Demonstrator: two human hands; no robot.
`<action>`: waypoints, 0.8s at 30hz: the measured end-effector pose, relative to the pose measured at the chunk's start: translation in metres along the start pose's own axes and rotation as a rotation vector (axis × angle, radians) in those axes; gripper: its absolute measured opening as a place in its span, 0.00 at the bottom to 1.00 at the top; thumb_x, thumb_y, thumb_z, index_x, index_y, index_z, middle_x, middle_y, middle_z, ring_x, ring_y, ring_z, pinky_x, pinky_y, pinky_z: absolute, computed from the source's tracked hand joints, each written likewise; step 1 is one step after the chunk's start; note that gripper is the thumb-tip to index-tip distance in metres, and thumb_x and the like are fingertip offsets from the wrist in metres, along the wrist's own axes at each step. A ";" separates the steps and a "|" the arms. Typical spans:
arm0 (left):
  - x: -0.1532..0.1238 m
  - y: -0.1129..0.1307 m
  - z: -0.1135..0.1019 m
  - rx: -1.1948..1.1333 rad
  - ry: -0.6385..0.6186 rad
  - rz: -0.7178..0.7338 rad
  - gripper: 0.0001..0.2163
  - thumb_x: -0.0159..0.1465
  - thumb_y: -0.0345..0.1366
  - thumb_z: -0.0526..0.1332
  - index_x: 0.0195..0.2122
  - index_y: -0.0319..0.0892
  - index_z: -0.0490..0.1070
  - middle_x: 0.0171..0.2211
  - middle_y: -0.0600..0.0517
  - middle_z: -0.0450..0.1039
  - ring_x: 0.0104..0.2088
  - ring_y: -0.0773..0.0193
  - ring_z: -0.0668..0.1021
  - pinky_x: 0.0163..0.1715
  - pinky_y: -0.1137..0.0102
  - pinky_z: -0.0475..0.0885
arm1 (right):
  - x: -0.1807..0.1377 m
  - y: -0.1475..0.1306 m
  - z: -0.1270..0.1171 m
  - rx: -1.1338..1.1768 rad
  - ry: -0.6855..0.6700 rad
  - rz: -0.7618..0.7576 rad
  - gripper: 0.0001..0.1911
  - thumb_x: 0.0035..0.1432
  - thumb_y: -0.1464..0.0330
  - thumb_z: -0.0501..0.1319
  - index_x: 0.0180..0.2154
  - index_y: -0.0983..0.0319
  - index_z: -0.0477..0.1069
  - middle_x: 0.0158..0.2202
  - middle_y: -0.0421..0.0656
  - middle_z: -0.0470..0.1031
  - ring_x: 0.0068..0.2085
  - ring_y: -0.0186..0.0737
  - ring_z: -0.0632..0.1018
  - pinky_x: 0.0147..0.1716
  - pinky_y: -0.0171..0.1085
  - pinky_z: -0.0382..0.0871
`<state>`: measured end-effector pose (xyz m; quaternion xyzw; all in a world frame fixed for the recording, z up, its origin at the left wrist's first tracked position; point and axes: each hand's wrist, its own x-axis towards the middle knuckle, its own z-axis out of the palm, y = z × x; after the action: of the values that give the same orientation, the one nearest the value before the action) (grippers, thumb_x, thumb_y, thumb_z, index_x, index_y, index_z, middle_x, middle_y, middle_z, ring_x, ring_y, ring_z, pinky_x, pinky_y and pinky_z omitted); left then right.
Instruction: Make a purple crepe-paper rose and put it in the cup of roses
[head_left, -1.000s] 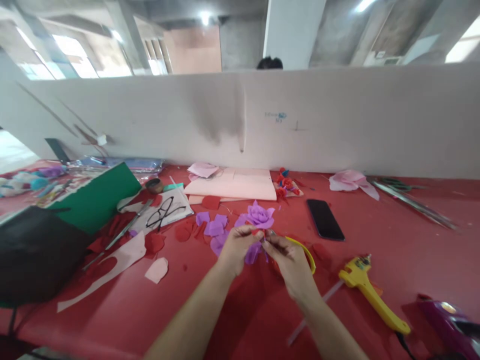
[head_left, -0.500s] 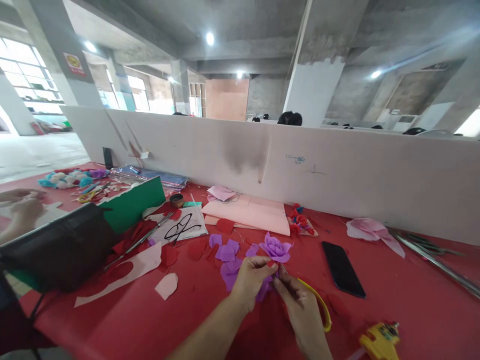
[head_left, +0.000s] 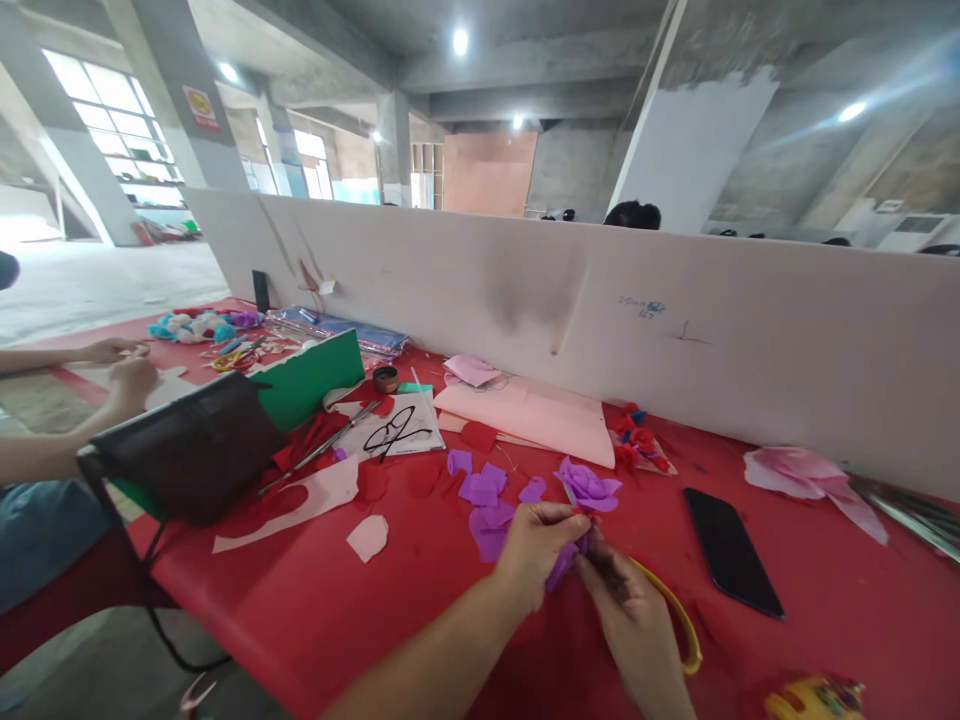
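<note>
My left hand (head_left: 538, 552) and my right hand (head_left: 628, 595) meet over the red table, fingertips pinched together. Between them shows a small red paper piece (head_left: 594, 518); its shape is mostly hidden by my fingers. Purple paper (head_left: 561, 568) shows just below the fingertips; I cannot tell if it is held or lies on the table. A purple paper flower (head_left: 589, 486) sits right beyond my fingers. Left of my left hand lie several purple paper petals (head_left: 484, 486). A yellow curved handle (head_left: 679, 610) curves beside my right hand.
A black phone (head_left: 733, 550) lies to the right, and a yellow glue gun (head_left: 816, 698) at the lower right. Eyeglasses (head_left: 396, 432), pink paper sheets (head_left: 532, 412) and red scraps lie farther back. A dark bag (head_left: 187, 445) stands left, near a co-worker's hands (head_left: 124, 365). A white partition (head_left: 435, 285) bounds the table.
My view has swung left, so the scene sits farther right, and more of the co-worker's arms shows. Both my hands stay pinched together near the purple flower.
</note>
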<state>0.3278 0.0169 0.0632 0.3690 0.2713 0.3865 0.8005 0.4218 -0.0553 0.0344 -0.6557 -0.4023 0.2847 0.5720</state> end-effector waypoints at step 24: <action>-0.005 0.000 -0.001 0.157 -0.186 0.207 0.08 0.48 0.40 0.69 0.25 0.40 0.79 0.22 0.50 0.76 0.27 0.63 0.76 0.31 0.68 0.71 | -0.008 -0.017 -0.006 -0.222 0.160 -0.274 0.09 0.51 0.65 0.57 0.23 0.61 0.72 0.24 0.41 0.76 0.29 0.41 0.76 0.30 0.34 0.69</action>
<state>0.3245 0.0129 0.0635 0.4905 0.1859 0.4089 0.7468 0.4193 -0.0648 0.0520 -0.6744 -0.4700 0.1049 0.5597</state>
